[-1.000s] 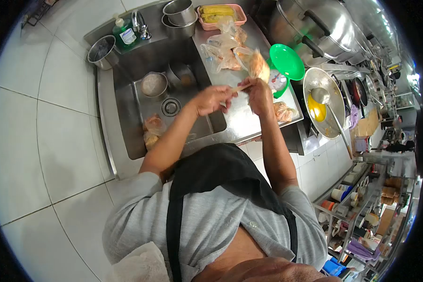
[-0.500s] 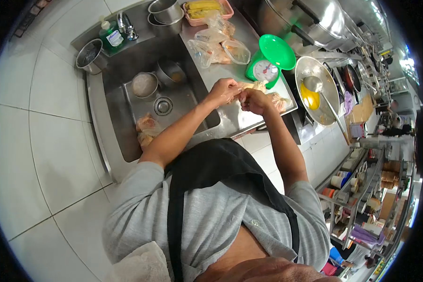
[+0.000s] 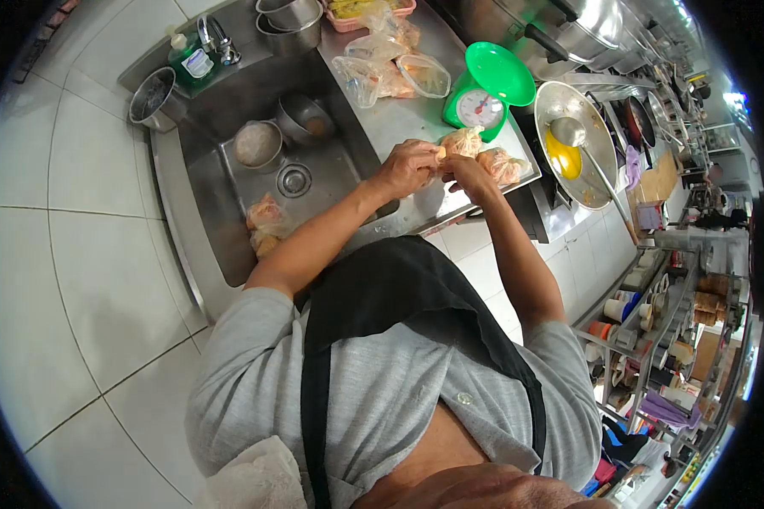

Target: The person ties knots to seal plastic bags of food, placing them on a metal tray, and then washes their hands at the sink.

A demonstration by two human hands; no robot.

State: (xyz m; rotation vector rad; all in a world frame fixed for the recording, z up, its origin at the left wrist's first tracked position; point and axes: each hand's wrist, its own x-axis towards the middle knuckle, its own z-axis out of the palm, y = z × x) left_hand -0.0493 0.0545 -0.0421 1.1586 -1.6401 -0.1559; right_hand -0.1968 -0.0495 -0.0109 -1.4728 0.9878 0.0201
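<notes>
Head view: you look down on a metal counter (image 3: 403,123), with a sink (image 3: 331,170) on your left side.
Left hand: your left hand (image 3: 409,168) has its fingers closed together on the pale neck of the held bag (image 3: 463,142).
Right hand: your right hand (image 3: 467,176) has bent fingers close to this same neck; I cannot tell if they pinch it or only touch it.
Held bag: it is on the counter, just in front of your hands, between the green scale (image 3: 480,108) and a second filled bag (image 3: 501,166).
Change: the held bag has come down from the air to the counter, and the scale dial is no longer covered by it. In my judgement, the counter now carries most of the weight, so your fingers need to control mainly the neck.
Other bags: a group of clear bags (image 3: 389,78) lies farther along the counter, below the pink basket (image 3: 348,24).
Sink: inside are a pot with pale contents (image 3: 257,146), a tilted pot (image 3: 304,119) and filled bags (image 3: 265,214).
Stove side: a wide pan (image 3: 556,100) holds yellow liquid and a ladle (image 3: 567,131).
</notes>
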